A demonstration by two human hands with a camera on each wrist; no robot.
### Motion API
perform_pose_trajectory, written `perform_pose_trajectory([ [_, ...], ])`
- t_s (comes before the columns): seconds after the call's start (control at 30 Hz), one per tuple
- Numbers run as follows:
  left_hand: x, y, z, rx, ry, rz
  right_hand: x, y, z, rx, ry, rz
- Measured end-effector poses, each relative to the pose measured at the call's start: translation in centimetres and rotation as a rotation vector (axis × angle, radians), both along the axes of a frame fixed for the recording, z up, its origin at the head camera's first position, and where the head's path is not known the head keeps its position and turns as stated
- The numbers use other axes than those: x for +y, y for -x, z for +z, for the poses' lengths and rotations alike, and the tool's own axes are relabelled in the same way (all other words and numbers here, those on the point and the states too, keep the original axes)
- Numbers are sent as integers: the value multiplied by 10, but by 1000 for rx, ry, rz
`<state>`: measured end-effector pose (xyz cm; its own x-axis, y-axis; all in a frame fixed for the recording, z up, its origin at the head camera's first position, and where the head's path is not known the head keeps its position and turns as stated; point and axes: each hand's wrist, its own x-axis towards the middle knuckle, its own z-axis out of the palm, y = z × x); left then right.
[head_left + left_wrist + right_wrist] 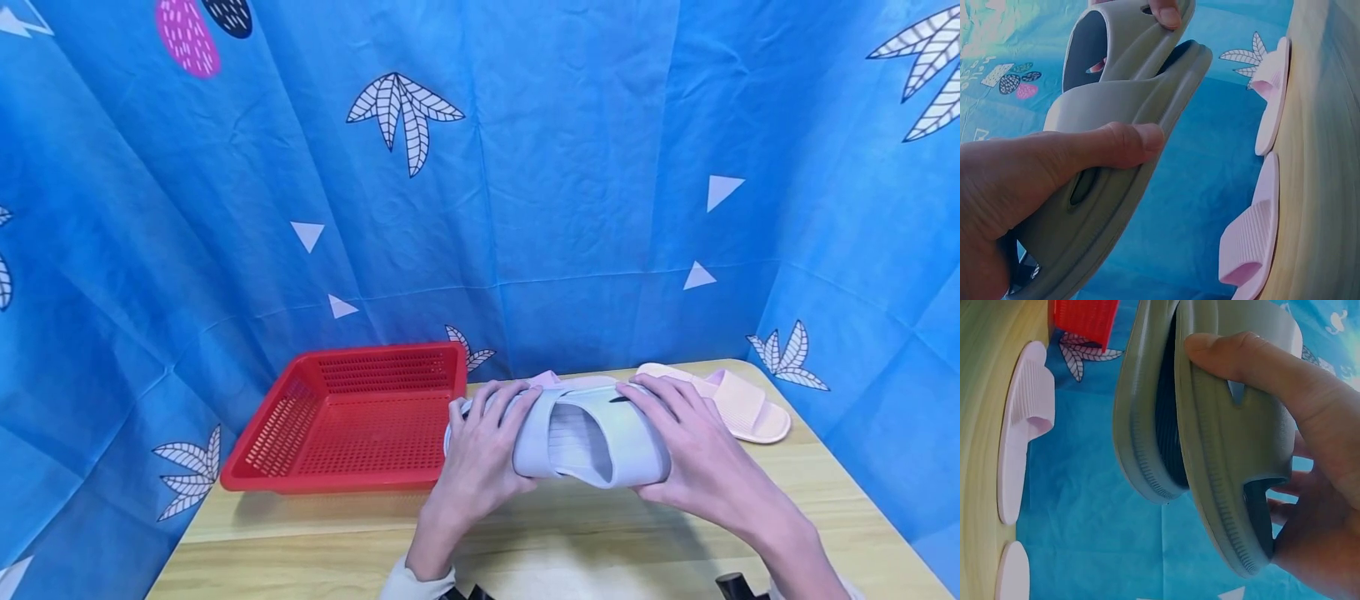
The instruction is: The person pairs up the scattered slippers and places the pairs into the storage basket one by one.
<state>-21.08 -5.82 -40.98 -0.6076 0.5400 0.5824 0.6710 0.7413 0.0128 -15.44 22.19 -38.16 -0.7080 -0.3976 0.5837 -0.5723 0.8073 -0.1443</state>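
Observation:
Two pale grey slide slippers are held up above the table, pressed together and partly overlapping. My left hand point(483, 437) grips one grey slipper point(1110, 206), its thumb lying across the strap. The right hand point(697, 446) grips the other grey slipper point(1241, 431), with the thumb on its edge and the fingers around the far side. In the head view the slippers' open fronts and straps point(637, 442) show between the hands. Parts of both soles are hidden by the hands.
A red perforated plastic basket point(345, 482) stands on the wooden table point(330, 533) at the left. Behind the hands lies a pink slipper point(750, 408); a second pink slipper point(1250, 244) is mostly hidden in the head view. Blue patterned curtain point(570, 208) surrounds the table.

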Motion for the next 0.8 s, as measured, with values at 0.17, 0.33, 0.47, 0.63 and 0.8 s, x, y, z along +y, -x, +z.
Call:
perform_pose_trajectory([
  [0.17, 2, 0, -1, 5, -14, -20, -2, 2, -5, 6, 7, 10],
  [0.33, 2, 1, -1, 9, -12, -19, -2, 5, -7, 11, 11, 14],
  [0.47, 1, 1, 0, 8, -3, -5, -2, 6, -8, 7, 17, 12],
  [0.63, 4, 0, 0, 2, -11, -23, -5, 6, -9, -8, 21, 26],
  [0.8, 5, 0, -1, -8, -19, -32, -6, 6, -10, -15, 27, 35],
])
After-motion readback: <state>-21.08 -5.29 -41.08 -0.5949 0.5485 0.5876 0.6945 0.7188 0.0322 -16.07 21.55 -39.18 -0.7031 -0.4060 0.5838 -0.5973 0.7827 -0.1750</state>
